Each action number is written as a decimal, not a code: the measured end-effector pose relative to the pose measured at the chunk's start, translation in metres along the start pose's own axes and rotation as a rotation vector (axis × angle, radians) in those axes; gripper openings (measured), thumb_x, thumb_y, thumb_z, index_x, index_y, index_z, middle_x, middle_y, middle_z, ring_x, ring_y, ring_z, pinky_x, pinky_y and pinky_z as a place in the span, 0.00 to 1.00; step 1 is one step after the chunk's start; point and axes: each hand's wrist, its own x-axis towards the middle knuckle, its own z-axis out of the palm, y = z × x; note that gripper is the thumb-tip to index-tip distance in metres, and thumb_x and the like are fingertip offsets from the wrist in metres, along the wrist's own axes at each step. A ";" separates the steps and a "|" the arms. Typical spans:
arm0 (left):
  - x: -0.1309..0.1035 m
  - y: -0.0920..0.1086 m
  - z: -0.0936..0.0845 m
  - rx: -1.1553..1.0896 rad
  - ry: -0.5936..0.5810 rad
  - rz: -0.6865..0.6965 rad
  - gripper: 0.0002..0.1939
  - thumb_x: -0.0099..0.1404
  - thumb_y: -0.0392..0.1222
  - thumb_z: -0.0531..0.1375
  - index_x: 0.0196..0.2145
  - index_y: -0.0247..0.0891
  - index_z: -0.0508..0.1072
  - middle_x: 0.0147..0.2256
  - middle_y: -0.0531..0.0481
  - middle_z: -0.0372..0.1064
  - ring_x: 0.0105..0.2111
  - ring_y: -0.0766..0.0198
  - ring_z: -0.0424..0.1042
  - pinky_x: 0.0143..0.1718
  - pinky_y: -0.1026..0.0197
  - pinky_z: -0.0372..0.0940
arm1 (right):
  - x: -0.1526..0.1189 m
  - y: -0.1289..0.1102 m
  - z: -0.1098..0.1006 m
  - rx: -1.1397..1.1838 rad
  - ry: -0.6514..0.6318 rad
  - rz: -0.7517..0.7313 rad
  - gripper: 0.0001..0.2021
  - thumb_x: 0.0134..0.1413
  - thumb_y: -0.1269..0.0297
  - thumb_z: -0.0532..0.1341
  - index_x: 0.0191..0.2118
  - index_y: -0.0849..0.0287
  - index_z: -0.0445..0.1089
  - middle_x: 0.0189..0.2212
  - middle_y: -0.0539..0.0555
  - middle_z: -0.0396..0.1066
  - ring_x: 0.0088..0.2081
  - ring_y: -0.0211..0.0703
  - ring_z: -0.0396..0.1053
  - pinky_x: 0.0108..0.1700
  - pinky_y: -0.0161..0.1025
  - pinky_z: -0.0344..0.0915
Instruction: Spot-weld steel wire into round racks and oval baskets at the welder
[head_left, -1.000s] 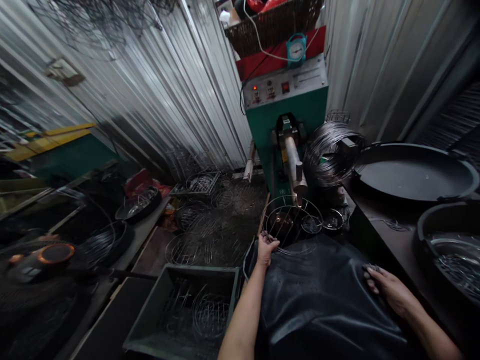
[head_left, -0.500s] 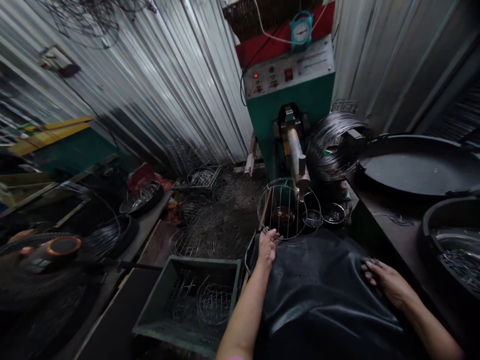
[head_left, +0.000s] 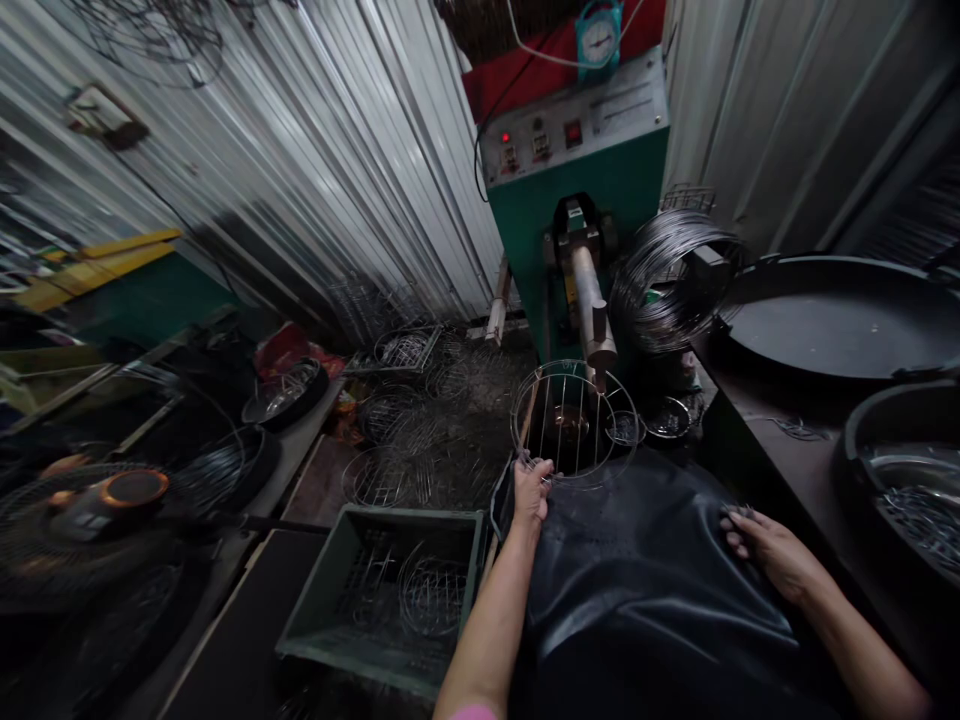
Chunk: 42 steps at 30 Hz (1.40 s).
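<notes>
Compared with a second ago, our round wire rack (head_left: 563, 425) is tilting up and showing more of its face, while our right hand (head_left: 757, 540) is staying almost where it was. Our left hand (head_left: 531, 490) is pinching the rack's near rim, holding it beneath the metal arm (head_left: 586, 285) of the green machine (head_left: 626, 165). Our right hand is hovering by the right side of the black apron (head_left: 637, 580), fingers bunching closely; we cannot tell whether they are gripping anything. Beside the machine, a wire coil (head_left: 637, 270) is hanging, and a green crate (head_left: 360, 653) is sitting left of our left forearm, holding wire pieces (head_left: 435, 597).
</notes>
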 end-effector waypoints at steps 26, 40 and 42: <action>0.017 0.067 0.086 0.090 0.105 -0.052 0.19 0.38 0.36 0.68 0.26 0.36 0.61 0.19 0.61 0.56 0.13 0.79 0.51 0.14 0.70 0.47 | -0.010 -0.064 0.060 -0.081 -0.012 -0.349 0.17 0.44 0.50 0.63 0.34 0.57 0.66 0.27 0.51 0.70 0.24 0.35 0.65 0.26 0.31 0.63; 0.027 0.073 0.102 0.118 0.113 0.001 0.25 0.37 0.37 0.69 0.29 0.38 0.59 0.17 0.64 0.54 0.12 0.79 0.50 0.14 0.71 0.45 | -0.006 -0.140 0.153 -0.062 -0.100 -0.653 0.16 0.51 0.49 0.59 0.37 0.57 0.65 0.32 0.54 0.71 0.29 0.39 0.70 0.29 0.35 0.68; 0.029 0.073 0.103 0.121 0.120 -0.015 0.24 0.36 0.37 0.69 0.29 0.38 0.59 0.17 0.65 0.53 0.12 0.79 0.50 0.14 0.71 0.44 | -0.008 -0.144 0.154 -0.031 -0.086 -0.677 0.15 0.51 0.50 0.58 0.37 0.57 0.65 0.33 0.54 0.72 0.29 0.39 0.70 0.31 0.37 0.69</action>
